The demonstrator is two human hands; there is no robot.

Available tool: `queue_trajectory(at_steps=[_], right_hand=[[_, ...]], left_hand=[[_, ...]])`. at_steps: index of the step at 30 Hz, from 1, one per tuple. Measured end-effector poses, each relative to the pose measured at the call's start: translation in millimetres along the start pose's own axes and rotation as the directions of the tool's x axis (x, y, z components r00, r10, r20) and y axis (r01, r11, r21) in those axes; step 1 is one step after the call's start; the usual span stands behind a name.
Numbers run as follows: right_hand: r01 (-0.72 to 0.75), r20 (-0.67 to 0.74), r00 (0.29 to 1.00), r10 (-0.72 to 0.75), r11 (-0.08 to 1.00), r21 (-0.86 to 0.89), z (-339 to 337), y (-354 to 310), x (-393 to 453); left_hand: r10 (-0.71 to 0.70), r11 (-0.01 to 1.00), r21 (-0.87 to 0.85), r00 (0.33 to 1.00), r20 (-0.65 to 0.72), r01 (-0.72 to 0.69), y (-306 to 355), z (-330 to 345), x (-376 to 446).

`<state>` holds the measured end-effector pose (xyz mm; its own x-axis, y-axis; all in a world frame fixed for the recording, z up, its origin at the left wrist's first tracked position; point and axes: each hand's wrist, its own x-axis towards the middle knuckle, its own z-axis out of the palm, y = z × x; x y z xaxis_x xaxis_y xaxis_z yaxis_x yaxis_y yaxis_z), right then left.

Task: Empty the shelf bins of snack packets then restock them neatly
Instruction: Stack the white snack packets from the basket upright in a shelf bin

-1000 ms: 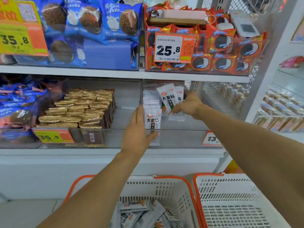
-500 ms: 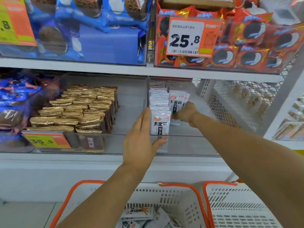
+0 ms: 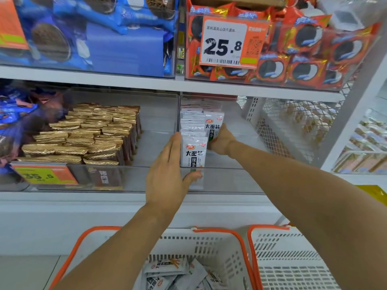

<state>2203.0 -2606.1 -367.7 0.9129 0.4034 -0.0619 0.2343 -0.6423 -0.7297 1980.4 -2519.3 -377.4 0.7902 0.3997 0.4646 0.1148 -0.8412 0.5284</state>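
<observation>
The white snack packets (image 3: 193,151) stand upright in a front-to-back row along the left wall of the clear shelf bin (image 3: 230,178), on the lower shelf right of centre; a second packet (image 3: 213,127) stands at about one o'clock from the front one, beginning a new row. The left hand (image 3: 169,170) lies flat, fingers straight, against the row's left side at nine o'clock, thumb hooked under the front packet's base; the right hand (image 3: 223,142), at three o'clock, has its fingers curled round the second packet's lower edge. To do this well, I judge, keep the left palm as a fence; seat the new packet upright, label forward, flush beside the row; release only once it stands. More packets lie in the white basket (image 3: 209,248) at six o'clock; gold wafer packs (image 3: 83,135) fill the bin at nine o'clock.
</observation>
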Motion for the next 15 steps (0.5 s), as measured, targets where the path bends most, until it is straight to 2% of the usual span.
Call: queue_trajectory(at_steps=[5, 13, 15], right_hand=[[-0.061, 0.037, 0.998, 0.058, 0.994, 0.091, 0.3, 1.8, 0.1], [-0.111, 0.064, 0.992, 0.107, 0.992, 0.058, -21.8, 7.6, -10.2], [-0.092, 0.048, 0.995, 0.092, 0.996, 0.004, -36.5, 7.6, -21.3]], left_hand=[[-0.001, 1.0, 0.017, 1.0, -0.003, 0.001, 0.2, 0.4, -0.9], [0.008, 1.0, -0.001, 1.0, 0.014, -0.008, -1.1, 0.4, -1.5], [0.006, 1.0, -0.01, 1.0, 0.02, -0.006, -1.3, 0.3, -2.5]])
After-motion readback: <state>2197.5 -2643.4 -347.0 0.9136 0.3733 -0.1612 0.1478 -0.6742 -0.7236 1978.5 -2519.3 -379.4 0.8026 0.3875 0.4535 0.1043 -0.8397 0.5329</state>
